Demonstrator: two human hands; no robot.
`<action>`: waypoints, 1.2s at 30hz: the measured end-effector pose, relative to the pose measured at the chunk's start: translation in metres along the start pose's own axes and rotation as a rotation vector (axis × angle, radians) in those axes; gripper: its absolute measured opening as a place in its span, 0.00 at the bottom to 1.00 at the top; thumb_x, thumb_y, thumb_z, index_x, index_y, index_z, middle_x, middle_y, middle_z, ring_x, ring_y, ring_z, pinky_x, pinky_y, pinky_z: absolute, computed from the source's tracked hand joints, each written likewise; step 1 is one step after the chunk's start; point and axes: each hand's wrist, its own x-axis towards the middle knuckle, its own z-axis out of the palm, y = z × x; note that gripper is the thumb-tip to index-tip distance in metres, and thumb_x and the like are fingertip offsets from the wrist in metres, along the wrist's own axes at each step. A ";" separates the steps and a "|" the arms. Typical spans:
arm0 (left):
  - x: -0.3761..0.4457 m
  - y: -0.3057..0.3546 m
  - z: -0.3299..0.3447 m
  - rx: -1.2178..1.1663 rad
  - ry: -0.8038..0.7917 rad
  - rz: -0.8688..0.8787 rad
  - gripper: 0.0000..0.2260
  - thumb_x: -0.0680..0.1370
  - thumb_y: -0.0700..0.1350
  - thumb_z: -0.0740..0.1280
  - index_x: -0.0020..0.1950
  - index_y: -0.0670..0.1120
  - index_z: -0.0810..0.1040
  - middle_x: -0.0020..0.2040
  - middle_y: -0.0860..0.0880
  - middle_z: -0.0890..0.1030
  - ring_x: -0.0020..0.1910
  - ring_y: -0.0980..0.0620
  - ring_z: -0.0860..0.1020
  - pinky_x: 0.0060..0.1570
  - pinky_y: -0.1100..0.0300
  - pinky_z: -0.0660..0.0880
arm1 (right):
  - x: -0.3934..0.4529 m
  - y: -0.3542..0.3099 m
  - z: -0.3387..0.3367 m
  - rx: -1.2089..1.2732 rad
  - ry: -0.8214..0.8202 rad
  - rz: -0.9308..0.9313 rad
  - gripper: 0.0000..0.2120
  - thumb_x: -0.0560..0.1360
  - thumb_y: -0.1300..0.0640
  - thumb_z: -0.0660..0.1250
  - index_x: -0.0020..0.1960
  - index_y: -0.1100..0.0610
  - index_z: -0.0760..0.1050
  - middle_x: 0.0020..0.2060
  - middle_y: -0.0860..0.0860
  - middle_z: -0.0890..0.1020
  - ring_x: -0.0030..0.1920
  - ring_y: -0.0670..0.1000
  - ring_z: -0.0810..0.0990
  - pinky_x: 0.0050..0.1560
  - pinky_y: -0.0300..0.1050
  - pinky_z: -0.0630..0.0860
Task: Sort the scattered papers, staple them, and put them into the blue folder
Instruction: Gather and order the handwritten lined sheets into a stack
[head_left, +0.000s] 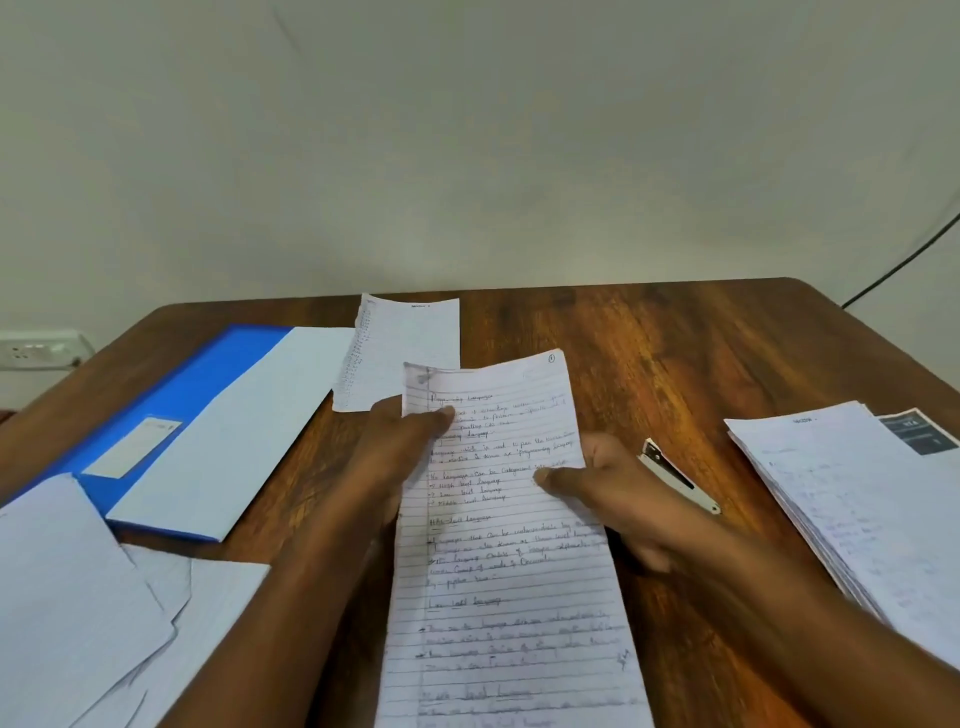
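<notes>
Held sheet (509, 545), top right corner: a circled page number, apparently "1".
Held sheet, heading: handwritten, underlined, seemingly "Programming Language".
Held sheet, arrowed list: roughly "High level language", "Low level language", "Middle level language".
Held sheet, lower headings: underlined, too blurred to be sure.
Far sheet (402, 353): a short printed word at the top, illegible.
Right pile (852, 499): a small printed header and faint handwriting, illegible.
Dark card (917, 430): pale print, illegible.
Folder label (132, 447): no readable text.

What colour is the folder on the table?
Blue folder, with a white label; seen in the head view.
</notes>
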 end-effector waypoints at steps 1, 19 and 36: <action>0.000 0.000 0.000 0.011 0.014 -0.013 0.04 0.82 0.40 0.71 0.52 0.49 0.83 0.46 0.52 0.89 0.39 0.55 0.88 0.41 0.55 0.82 | 0.000 0.003 0.001 -0.043 -0.011 -0.003 0.12 0.83 0.66 0.65 0.62 0.56 0.82 0.59 0.49 0.86 0.59 0.51 0.86 0.62 0.54 0.82; 0.007 -0.011 -0.009 0.141 -0.140 -0.039 0.06 0.82 0.38 0.70 0.56 0.47 0.84 0.49 0.52 0.89 0.47 0.53 0.88 0.51 0.52 0.83 | -0.012 -0.038 -0.074 -1.246 0.261 0.244 0.34 0.58 0.26 0.78 0.53 0.46 0.75 0.47 0.44 0.81 0.46 0.47 0.80 0.46 0.48 0.81; 0.008 -0.014 -0.014 0.175 -0.232 -0.029 0.06 0.82 0.40 0.70 0.58 0.45 0.84 0.52 0.48 0.89 0.51 0.50 0.88 0.56 0.51 0.80 | -0.007 -0.031 -0.090 -0.384 0.159 0.093 0.16 0.68 0.54 0.82 0.52 0.57 0.85 0.42 0.56 0.88 0.37 0.50 0.80 0.30 0.41 0.70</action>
